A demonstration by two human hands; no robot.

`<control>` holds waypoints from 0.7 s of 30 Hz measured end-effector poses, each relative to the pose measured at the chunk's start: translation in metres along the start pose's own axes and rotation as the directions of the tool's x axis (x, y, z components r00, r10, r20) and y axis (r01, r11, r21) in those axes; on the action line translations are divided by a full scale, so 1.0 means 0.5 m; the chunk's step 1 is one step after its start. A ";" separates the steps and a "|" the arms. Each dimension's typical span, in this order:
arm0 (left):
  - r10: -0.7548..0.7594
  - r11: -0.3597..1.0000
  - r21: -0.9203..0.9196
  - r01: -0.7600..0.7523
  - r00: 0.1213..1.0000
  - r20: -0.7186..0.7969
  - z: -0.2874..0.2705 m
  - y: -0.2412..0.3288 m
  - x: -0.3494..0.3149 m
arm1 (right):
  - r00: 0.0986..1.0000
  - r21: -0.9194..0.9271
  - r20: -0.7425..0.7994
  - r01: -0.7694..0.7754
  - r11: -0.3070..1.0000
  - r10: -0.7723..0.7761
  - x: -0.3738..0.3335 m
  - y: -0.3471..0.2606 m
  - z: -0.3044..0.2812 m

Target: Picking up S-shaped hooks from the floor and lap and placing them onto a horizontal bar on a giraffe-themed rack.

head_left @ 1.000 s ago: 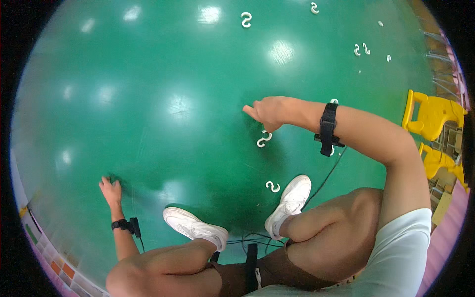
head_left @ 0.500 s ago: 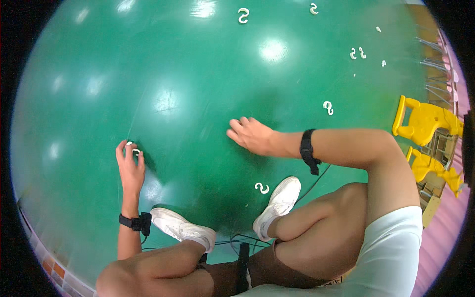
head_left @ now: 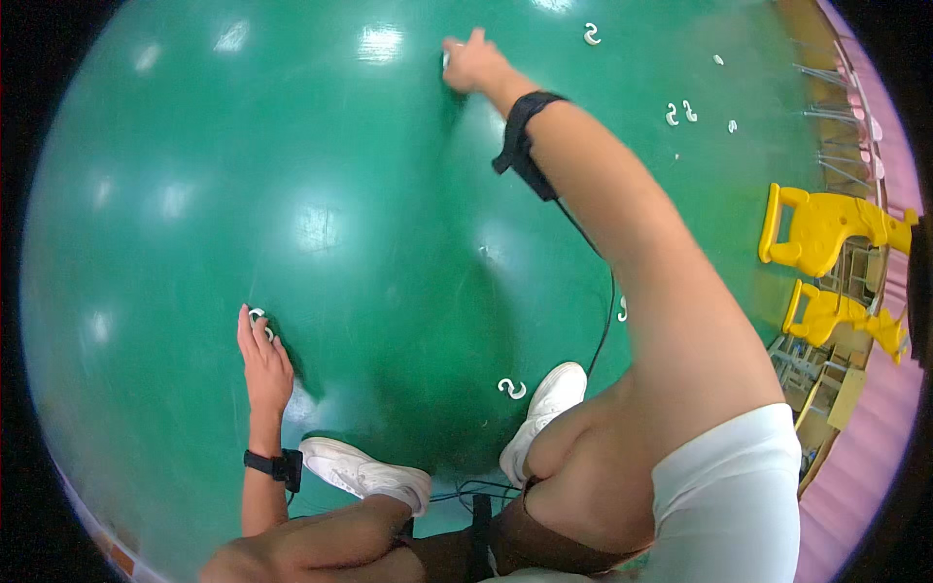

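Note:
My right hand [head_left: 474, 66] reaches to the far middle of the green floor, fingers bent down around a white S-shaped hook [head_left: 446, 59]; just a sliver of it shows past the fingers. On the left, my left hand [head_left: 265, 367] rests low with its fingers stretched over another white S-shaped hook [head_left: 257, 314], which peeks out between and beside them. A third S-shaped hook [head_left: 512, 389] lies in front of my right shoe [head_left: 554, 398]. One more hook [head_left: 623, 309] is partly covered by my right arm.
Several white hooks [head_left: 592, 35] and small white pieces [head_left: 719, 60] are scattered at the far right of the floor [head_left: 379, 194]. Yellow animal-shaped plastic chairs [head_left: 826, 228] line the right side. A black cable [head_left: 604, 335] trails from my right wristband. My left shoe [head_left: 364, 474] is near.
My right hand has swung far forward from mid-floor onto the far hook. My left hand stays by its hook, its fingers now straighter and closer together. The view has shifted slightly.

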State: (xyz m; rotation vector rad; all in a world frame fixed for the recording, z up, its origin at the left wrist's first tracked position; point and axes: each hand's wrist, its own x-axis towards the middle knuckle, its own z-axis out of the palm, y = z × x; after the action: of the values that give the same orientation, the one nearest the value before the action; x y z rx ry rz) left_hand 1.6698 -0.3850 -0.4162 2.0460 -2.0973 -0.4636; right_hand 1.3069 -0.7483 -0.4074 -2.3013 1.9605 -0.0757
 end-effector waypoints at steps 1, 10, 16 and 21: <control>-0.002 1.000 0.011 0.002 1.000 -0.004 -0.010 -0.010 -0.009 | 0.997 -0.027 0.079 -0.005 1.000 0.007 -0.027 -0.023 0.042; -0.008 0.990 -0.139 0.002 0.999 -0.040 0.010 -0.023 -0.005 | 0.929 0.068 0.361 0.060 0.996 -0.081 -0.095 -0.043 0.014; 0.020 1.000 0.006 -0.020 0.996 -0.082 0.007 -0.035 -0.007 | 0.712 0.234 0.503 0.434 0.870 -0.490 -0.242 -0.068 0.011; 0.022 1.000 0.011 -0.021 0.995 -0.098 0.019 -0.025 -0.003 | 0.179 0.448 0.667 0.679 0.582 -0.723 -0.433 -0.077 0.030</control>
State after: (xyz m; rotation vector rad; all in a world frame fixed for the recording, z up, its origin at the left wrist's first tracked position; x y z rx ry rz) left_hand 1.6782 -0.3826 -0.4291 2.0064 -2.0662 -0.3427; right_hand 1.3117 -0.5281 -0.4092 -2.3093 0.3190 0.7260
